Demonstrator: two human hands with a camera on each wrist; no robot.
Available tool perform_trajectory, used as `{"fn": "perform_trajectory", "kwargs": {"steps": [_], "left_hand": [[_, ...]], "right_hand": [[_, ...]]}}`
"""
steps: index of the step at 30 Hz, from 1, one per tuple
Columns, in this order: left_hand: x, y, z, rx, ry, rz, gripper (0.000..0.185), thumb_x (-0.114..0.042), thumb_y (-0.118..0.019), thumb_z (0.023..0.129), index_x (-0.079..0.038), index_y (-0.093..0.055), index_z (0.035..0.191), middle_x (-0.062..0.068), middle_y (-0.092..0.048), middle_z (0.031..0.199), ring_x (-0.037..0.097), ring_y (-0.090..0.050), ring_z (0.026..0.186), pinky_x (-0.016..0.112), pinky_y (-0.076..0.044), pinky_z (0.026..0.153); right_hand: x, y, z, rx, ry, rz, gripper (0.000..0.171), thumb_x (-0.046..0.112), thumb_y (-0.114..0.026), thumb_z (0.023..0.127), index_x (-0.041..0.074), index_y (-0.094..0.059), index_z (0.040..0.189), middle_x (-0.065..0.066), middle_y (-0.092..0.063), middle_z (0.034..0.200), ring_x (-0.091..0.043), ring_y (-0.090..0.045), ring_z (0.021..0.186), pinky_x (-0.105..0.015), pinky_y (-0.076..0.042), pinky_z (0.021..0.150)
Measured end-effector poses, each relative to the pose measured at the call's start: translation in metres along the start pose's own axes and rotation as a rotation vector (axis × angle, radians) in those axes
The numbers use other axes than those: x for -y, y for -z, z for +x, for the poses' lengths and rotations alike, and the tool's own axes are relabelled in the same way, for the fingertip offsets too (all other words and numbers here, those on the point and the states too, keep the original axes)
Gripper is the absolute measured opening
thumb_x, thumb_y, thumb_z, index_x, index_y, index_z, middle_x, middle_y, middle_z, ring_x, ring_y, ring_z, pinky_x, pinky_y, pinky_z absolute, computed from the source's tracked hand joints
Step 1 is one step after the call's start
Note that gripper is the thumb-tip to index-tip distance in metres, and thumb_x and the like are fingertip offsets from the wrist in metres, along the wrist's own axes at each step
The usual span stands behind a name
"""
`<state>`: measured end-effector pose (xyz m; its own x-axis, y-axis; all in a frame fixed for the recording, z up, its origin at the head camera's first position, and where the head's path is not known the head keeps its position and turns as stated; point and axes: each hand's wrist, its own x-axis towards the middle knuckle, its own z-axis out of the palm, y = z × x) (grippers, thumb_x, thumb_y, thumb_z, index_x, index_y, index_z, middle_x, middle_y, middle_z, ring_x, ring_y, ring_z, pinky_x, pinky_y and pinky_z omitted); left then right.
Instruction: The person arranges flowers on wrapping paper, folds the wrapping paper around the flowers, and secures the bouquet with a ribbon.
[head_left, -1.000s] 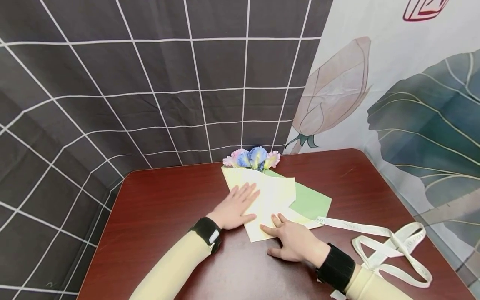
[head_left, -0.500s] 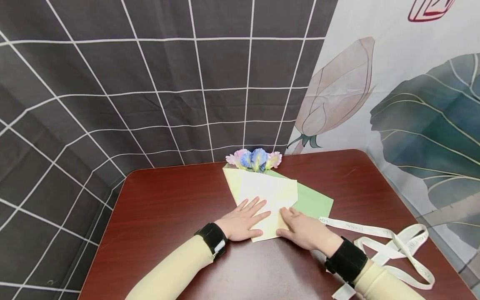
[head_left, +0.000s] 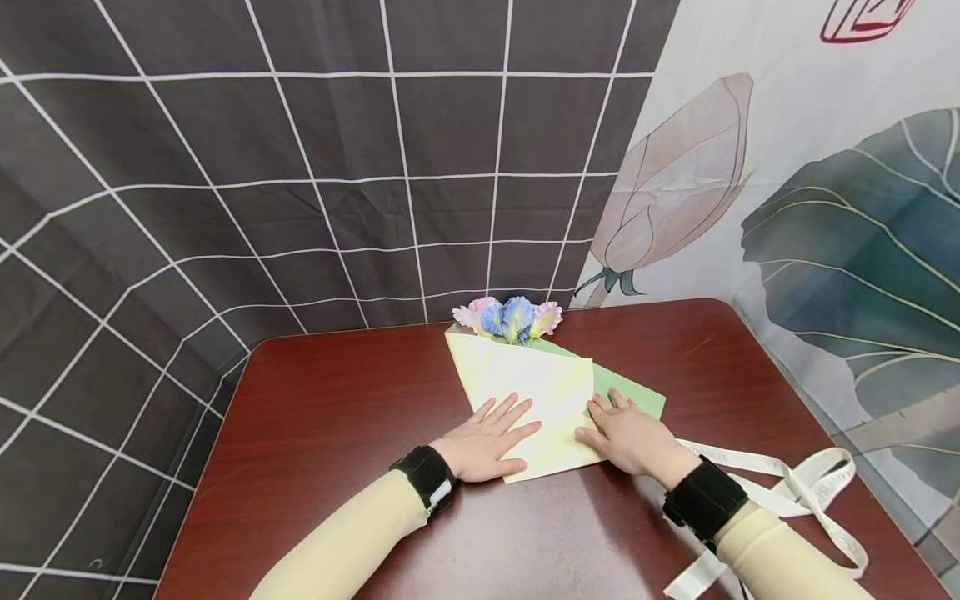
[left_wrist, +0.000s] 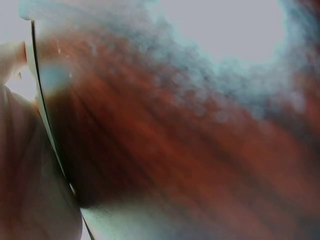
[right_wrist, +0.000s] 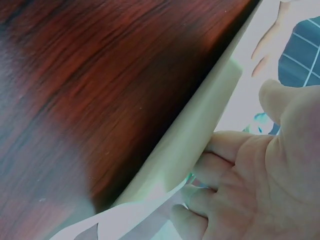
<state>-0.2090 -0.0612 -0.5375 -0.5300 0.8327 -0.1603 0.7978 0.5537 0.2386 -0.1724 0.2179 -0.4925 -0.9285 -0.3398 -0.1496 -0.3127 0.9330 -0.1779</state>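
On the table lies a bouquet wrapped in cream paper, its wrinkled front now flat. Pink and blue flowers stick out of the top of the wrap. My left hand rests with spread fingers on the lower left of the cream paper. At the wrap's right edge, my right hand presses down with extended fingers, partly over the green paper. In the right wrist view the paper's lower edge shows as a rounded fold beside the fingers. The left wrist view is mostly blurred table.
A white printed ribbon lies in loops at the right of the table, running partly beneath the right forearm. Behind the table hang a dark grid cloth and a white cloth with plant drawings.
My right hand has moved rightward across the paper to its right edge, and the lower right flap lies flatter. My left hand has slid slightly down and right, then stayed still.
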Motion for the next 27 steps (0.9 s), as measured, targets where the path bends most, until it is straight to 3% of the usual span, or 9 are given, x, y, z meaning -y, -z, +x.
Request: {"fn": "perform_trajectory", "kwargs": {"steps": [3,6,8,10,12,14,18,24,27], "left_hand": [[0.002,-0.002,0.000,-0.004,0.006,0.005,0.064,-0.060,-0.028,0.097,-0.035,-0.009,0.152,-0.004,0.009,0.160,0.018,0.016,0.145,0.045,0.003,0.116],[0.002,-0.004,0.000,-0.005,0.010,0.012,0.064,-0.061,-0.027,0.096,-0.036,-0.008,0.152,-0.004,0.010,0.160,0.018,0.017,0.144,0.045,0.003,0.116],[0.002,-0.005,0.000,-0.005,0.009,0.006,0.063,-0.061,-0.026,0.096,-0.036,-0.008,0.152,-0.005,0.011,0.160,0.017,0.018,0.144,0.044,0.004,0.116],[0.002,-0.006,0.000,-0.010,0.006,0.005,0.063,-0.061,-0.025,0.097,-0.036,-0.007,0.152,-0.005,0.011,0.160,0.017,0.018,0.144,0.044,0.004,0.116],[0.001,-0.006,0.000,-0.017,0.004,0.005,0.063,-0.060,-0.025,0.097,-0.036,-0.007,0.152,-0.004,0.011,0.160,0.017,0.018,0.144,0.044,0.004,0.116],[0.001,-0.007,-0.001,-0.023,0.005,0.009,0.062,-0.060,-0.025,0.097,-0.036,-0.007,0.152,-0.004,0.010,0.160,0.018,0.017,0.144,0.045,0.004,0.116],[0.000,-0.007,-0.005,-0.021,0.021,0.014,0.062,-0.060,-0.024,0.097,-0.036,-0.007,0.152,-0.004,0.011,0.160,0.018,0.018,0.144,0.045,0.003,0.116],[-0.003,-0.008,-0.007,-0.027,0.030,-0.003,0.061,-0.059,-0.024,0.097,-0.036,-0.007,0.152,-0.004,0.012,0.160,0.019,0.018,0.144,0.045,0.003,0.116],[-0.005,-0.009,-0.008,-0.023,0.032,-0.021,0.061,-0.058,-0.024,0.098,-0.035,-0.008,0.152,-0.004,0.012,0.159,0.018,0.018,0.144,0.045,0.004,0.116]], "right_hand": [[0.001,-0.002,0.001,-0.054,-0.010,0.044,0.062,0.048,-0.048,0.096,-0.001,-0.051,0.134,-0.023,-0.047,0.139,-0.046,-0.029,0.135,-0.057,-0.029,0.106],[0.004,-0.005,-0.002,-0.175,-0.049,0.156,0.053,0.040,-0.053,0.095,0.003,-0.054,0.133,-0.022,-0.049,0.138,-0.045,-0.031,0.135,-0.057,-0.031,0.105],[0.007,-0.007,-0.008,-0.279,-0.113,0.266,0.043,0.035,-0.055,0.094,0.010,-0.059,0.129,-0.015,-0.056,0.132,-0.037,-0.043,0.129,-0.052,-0.038,0.101],[0.011,-0.008,-0.017,-0.355,-0.187,0.389,0.031,0.033,-0.056,0.094,0.017,-0.064,0.119,-0.005,-0.065,0.115,-0.025,-0.058,0.112,-0.043,-0.046,0.090],[0.016,-0.009,-0.026,-0.333,-0.264,0.594,0.023,0.033,-0.055,0.095,0.018,-0.065,0.108,0.000,-0.068,0.093,-0.018,-0.065,0.086,-0.036,-0.051,0.075],[0.021,-0.010,-0.033,-0.231,-0.334,0.799,0.022,0.032,-0.055,0.095,0.012,-0.063,0.101,-0.002,-0.067,0.078,-0.015,-0.063,0.066,-0.031,-0.052,0.062],[0.029,-0.016,-0.043,-0.046,-0.444,1.032,0.024,0.027,-0.059,0.093,0.003,-0.053,0.095,-0.010,-0.068,0.072,-0.020,-0.065,0.058,-0.033,-0.055,0.053],[0.030,-0.024,-0.041,-0.176,-0.496,1.106,0.026,0.017,-0.064,0.089,0.002,-0.045,0.100,-0.015,-0.069,0.082,-0.023,-0.069,0.071,-0.033,-0.057,0.062],[0.028,-0.027,-0.039,-0.233,-0.500,1.090,0.027,0.018,-0.065,0.089,0.006,-0.048,0.106,-0.016,-0.068,0.081,-0.023,-0.070,0.073,-0.032,-0.057,0.063]]}}
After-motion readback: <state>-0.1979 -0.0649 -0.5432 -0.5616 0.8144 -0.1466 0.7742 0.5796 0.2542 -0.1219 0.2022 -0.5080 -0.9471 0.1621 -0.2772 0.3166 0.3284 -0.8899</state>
